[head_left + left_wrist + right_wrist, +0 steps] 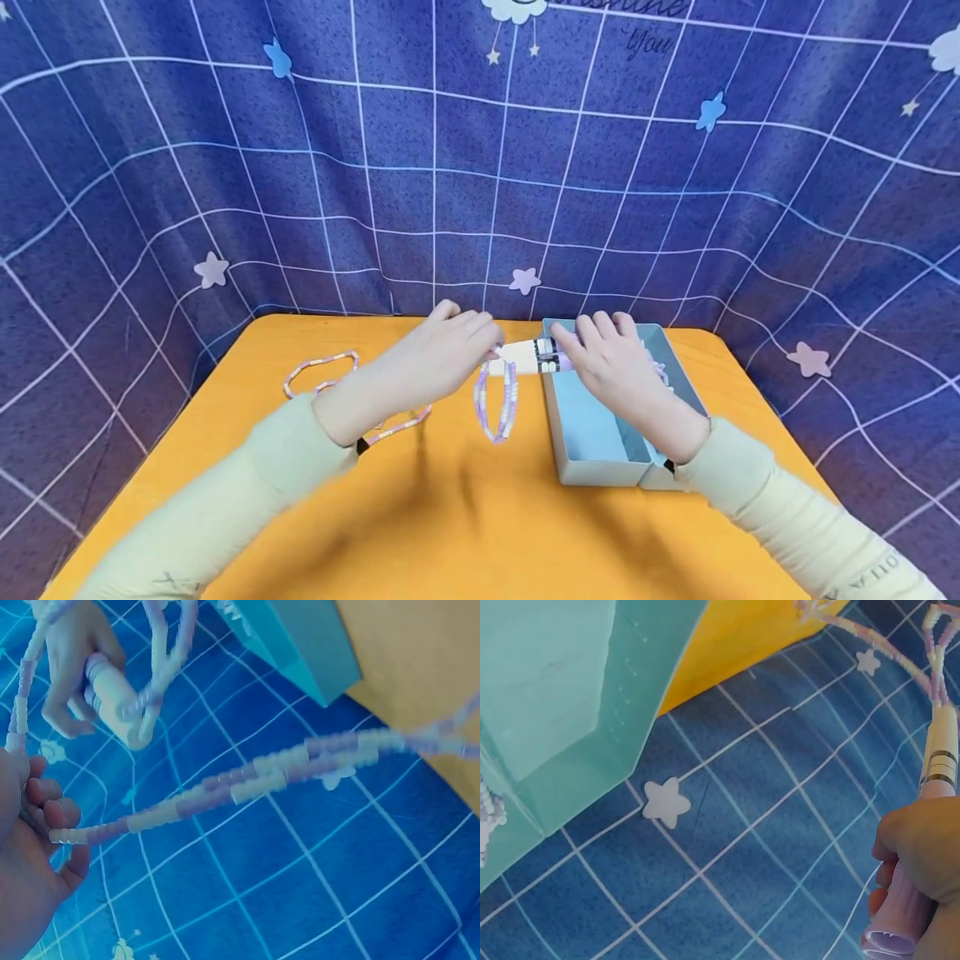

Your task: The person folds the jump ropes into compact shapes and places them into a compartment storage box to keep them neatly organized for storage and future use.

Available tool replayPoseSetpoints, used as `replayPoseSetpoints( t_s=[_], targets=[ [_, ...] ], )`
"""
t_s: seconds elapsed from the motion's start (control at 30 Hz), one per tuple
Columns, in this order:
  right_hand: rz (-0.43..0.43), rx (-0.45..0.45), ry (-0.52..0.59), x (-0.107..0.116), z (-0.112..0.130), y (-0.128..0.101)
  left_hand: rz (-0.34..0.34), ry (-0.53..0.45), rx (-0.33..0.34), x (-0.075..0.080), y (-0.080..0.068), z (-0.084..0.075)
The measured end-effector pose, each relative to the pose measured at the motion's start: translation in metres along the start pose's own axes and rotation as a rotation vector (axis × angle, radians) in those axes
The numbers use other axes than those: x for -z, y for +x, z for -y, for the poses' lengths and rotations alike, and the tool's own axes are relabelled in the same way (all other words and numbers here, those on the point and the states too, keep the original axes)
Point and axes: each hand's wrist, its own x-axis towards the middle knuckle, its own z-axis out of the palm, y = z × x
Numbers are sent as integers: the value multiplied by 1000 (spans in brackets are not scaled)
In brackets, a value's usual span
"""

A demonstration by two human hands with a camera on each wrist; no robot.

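Observation:
My right hand (611, 362) grips two jump rope handles (517, 358) side by side, over the rim of the blue box. They are white at one end and lilac at the other, with dark rings, as the handle (942, 742) in the right wrist view shows. My left hand (453, 354) pinches the beaded rope (507, 408) close to the white handle ends. A loop of white and lilac beads hangs below its fingers. In the left wrist view, more doubled rope (217, 791) stretches from the left fingers toward the table.
A light blue box (564, 450) with a divider stands at the right of the orange table (480, 533). White and lilac beads (489, 817) lie in it. Curved beaded rope (321, 361) shows behind the left forearm. A blue grid-patterned curtain (450, 192) surrounds the table.

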Motion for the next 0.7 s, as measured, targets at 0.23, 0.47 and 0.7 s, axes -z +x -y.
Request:
replayPoseSetpoints(
  t_s=[0.23,0.47,0.7],
  targets=[
    [6,58,22,6,10,-1,54,-66,61,5,23,4],
    [55,90,21,13,16,1,169,-185,187,2,40,12],
    [38,104,88,13,18,1,172,-146,203,-5,49,21]
  ],
)
